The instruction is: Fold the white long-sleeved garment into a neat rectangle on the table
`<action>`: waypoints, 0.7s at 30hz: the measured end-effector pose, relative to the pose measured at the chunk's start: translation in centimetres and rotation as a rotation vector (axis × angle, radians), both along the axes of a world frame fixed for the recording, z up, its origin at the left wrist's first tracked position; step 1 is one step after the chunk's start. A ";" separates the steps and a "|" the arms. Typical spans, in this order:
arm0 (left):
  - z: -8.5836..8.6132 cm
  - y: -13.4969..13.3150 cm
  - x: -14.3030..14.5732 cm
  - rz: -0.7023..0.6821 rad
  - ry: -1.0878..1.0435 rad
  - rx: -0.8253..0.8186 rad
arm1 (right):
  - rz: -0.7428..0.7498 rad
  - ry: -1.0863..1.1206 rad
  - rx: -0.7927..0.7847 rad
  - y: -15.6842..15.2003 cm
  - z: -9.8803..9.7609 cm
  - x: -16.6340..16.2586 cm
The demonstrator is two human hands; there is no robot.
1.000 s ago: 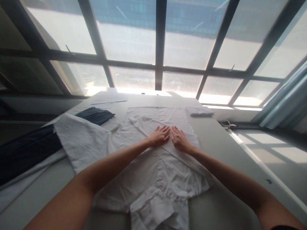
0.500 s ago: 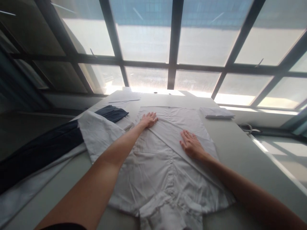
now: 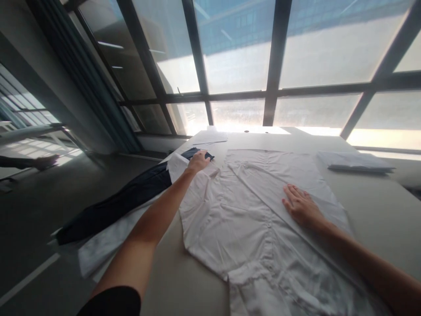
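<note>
A white button-up shirt (image 3: 250, 210) lies spread on a pale table (image 3: 184, 281), its right side folded over toward the middle. My right hand (image 3: 301, 204) rests flat on that folded part, fingers stretched out. My left hand (image 3: 198, 161) reaches far to the left and is closed on the edge of the shirt's left sleeve (image 3: 179, 169), which lies partly over a dark navy garment (image 3: 125, 197).
A folded white garment (image 3: 353, 161) sits at the table's far right. Sheets of paper (image 3: 210, 137) lie at the far edge by the large windows (image 3: 272, 66). More white cloth (image 3: 101, 248) hangs off the left edge under the navy garment. Another person's hand (image 3: 42, 162) shows far left.
My left hand has moved from the shirt's middle out to the left sleeve and closed on it. My right hand has slid toward me, staying flat. The view has swung left.
</note>
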State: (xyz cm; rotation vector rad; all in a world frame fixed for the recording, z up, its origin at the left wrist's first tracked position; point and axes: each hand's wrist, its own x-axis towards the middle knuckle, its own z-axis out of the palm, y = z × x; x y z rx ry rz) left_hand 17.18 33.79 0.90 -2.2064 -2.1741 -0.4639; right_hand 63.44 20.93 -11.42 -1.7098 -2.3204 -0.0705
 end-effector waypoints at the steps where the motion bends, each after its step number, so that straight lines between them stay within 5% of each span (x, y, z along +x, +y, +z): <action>1: 0.3 -1.2 -2.6 0.127 -0.087 0.087 | -0.001 -0.005 0.007 0.1 -0.2 0.1; 4: 0.6 -4.3 -8.9 0.430 -0.383 0.265 | 0.004 -0.011 0.020 0.2 -0.5 0.2; 8: -0.2 -6.3 -12.3 0.539 -0.639 0.267 | -0.003 -0.002 0.028 0.5 -1.0 0.5; 14: 0.5 -6.5 -11.1 0.461 -1.037 0.205 | -0.003 -0.018 0.033 0.9 -1.5 0.9; 21: 7.5 -6.8 -7.5 0.218 -1.282 0.289 | 0.014 -0.044 0.051 1.0 -1.6 1.0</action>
